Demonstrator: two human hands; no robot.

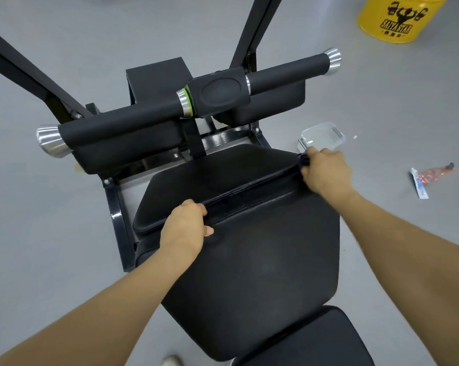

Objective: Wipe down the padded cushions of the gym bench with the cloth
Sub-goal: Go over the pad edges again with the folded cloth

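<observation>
Grey floor [64, 260] under black bench cushions [249, 260]; left hand [184, 223] and right hand [326, 173] each clenched on dark cloth [249, 192].

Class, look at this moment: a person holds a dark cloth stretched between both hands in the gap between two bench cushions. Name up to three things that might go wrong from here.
1. The cloth is a narrow band in the seam, so the broad cushion face may go unwiped.
2. The right hand grips only the bunched cloth end at the cushion's edge; it might slip free under tension.
3. The left hand has fingers curled into the seam; they could get pinched.
</observation>
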